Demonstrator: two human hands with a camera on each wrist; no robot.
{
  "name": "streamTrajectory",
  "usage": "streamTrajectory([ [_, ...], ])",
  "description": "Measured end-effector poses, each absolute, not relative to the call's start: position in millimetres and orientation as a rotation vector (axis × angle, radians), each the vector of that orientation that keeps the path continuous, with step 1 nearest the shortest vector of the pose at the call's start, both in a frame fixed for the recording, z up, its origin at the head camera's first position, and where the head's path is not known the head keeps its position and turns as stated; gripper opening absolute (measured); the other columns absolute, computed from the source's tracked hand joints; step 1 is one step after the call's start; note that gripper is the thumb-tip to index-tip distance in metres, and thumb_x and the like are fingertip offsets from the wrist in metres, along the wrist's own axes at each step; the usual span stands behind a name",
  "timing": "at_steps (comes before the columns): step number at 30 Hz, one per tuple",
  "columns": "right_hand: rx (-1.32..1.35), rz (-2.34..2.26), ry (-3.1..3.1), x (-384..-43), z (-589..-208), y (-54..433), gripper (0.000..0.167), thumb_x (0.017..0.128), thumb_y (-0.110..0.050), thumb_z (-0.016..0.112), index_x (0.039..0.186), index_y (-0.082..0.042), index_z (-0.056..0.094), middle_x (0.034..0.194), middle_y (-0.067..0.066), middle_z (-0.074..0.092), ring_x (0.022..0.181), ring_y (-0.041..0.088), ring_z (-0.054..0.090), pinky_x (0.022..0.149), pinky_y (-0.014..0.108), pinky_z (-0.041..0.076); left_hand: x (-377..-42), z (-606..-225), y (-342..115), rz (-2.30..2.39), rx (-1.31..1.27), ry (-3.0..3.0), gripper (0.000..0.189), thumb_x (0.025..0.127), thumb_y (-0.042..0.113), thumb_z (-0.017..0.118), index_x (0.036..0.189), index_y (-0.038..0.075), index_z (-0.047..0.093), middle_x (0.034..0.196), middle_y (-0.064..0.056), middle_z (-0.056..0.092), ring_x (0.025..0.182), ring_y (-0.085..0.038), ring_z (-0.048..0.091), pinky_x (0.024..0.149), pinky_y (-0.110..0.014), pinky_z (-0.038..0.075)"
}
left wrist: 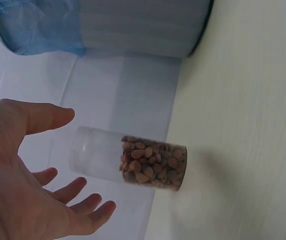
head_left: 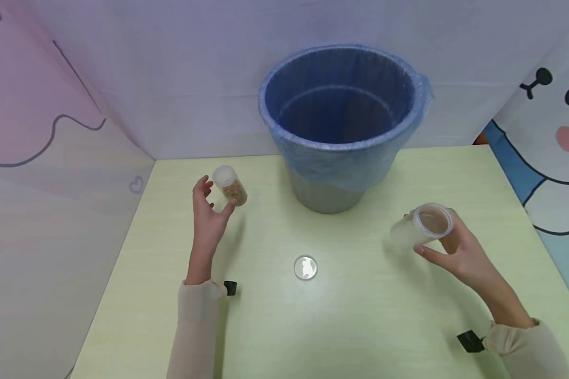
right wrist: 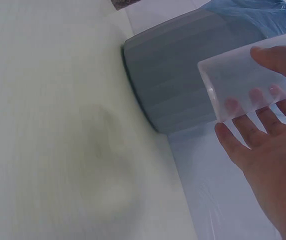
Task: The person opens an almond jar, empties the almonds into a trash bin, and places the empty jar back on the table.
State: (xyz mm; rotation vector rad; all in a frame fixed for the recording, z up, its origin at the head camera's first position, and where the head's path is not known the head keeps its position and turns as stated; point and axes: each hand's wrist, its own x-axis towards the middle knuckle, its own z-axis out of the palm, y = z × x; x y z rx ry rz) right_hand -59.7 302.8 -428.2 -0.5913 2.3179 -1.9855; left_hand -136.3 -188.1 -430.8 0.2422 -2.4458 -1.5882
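A clear jar [left wrist: 98, 152] partly filled with brown pellet-like pieces [left wrist: 153, 162] stands at the back left of the table. My left hand [head_left: 207, 218] is beside it with thumb and fingers spread; in the left wrist view a gap shows between them and the jar. On the right, my right hand [head_left: 464, 252] grips an empty translucent plastic jar [right wrist: 248, 75], thumb on one side and fingers on the other. That jar is tilted in the air with its mouth uncovered. Between the hands lies a round clear lid [head_left: 305, 267], flat on the table.
A grey bin [head_left: 327, 197] lined with a blue plastic bag [head_left: 341, 163] stands at the table's back, right of the filled jar. The pale yellow table [head_left: 341, 326] meets a white cloth [head_left: 194, 105] behind. Printed cartoon sheets [head_left: 550, 158] hang at both sides.
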Motion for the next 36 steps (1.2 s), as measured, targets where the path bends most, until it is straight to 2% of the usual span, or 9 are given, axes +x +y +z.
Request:
streamTrajectory([
  [5, -0.524, -1.79, 2.518, -51.8, -437.4, 306.1, 0.083, 0.081, 0.023, 0.072, 0.152, -0.003, 0.039, 0.142, -0.011, 0.055, 0.127, -0.001, 0.053, 0.101, 0.006, 0.039, -147.1, -439.3, -195.2, -1.716, 0.298, -2.502, 0.095, 0.097, 0.011, 0.072, 0.167, 0.013, 0.009, 0.17, -0.016, 0.024, 0.16, -0.034, 0.019, 0.129, -0.054, 0.025],
  [9, -0.488, -1.676, 2.585, -46.5, -444.2, 309.1, 0.082, 0.082, 0.018, 0.075, 0.152, -0.007, 0.039, 0.14, -0.016, 0.052, 0.125, -0.005, 0.051, 0.098, 0.003, 0.037, -153.3, -443.9, -199.4, -1.821, 0.337, -2.503, 0.098, 0.098, 0.012, 0.072, 0.168, 0.017, 0.003, 0.173, -0.013, 0.021, 0.162, -0.031, 0.018, 0.131, -0.05, 0.023],
  [17, -0.519, -1.696, 2.526, -40.6, -457.7, 306.8, 0.078, 0.083, 0.019, 0.073, 0.15, -0.001, 0.038, 0.139, -0.017, 0.054, 0.124, -0.007, 0.055, 0.1, 0.004, 0.04, -164.2, -454.1, -207.2, -1.912, 0.385, -2.469, 0.099, 0.097, 0.013, 0.073, 0.168, 0.019, 0.005, 0.17, -0.014, 0.028, 0.16, -0.03, 0.025, 0.131, -0.048, 0.024],
  [27, -0.484, -1.724, 2.482, -33.4, -467.9, 303.8, 0.077, 0.085, 0.019, 0.072, 0.15, -0.002, 0.037, 0.139, -0.014, 0.055, 0.123, -0.007, 0.056, 0.098, 0.004, 0.042, -172.0, -461.0, -209.0, -1.939, 0.387, -2.464, 0.098, 0.097, 0.012, 0.074, 0.168, 0.018, 0.007, 0.17, -0.014, 0.03, 0.159, -0.03, 0.028, 0.13, -0.047, 0.025],
  [36, -0.442, -1.683, 2.503, -28.9, -473.3, 301.3, 0.074, 0.086, 0.014, 0.075, 0.148, -0.001, 0.039, 0.138, -0.016, 0.055, 0.124, -0.01, 0.055, 0.098, 0.004, 0.041, -178.0, -467.8, -208.4, -1.963, 0.392, -2.452, 0.094, 0.097, 0.012, 0.074, 0.167, 0.015, 0.012, 0.167, -0.018, 0.033, 0.155, -0.034, 0.035, 0.128, -0.05, 0.029],
])
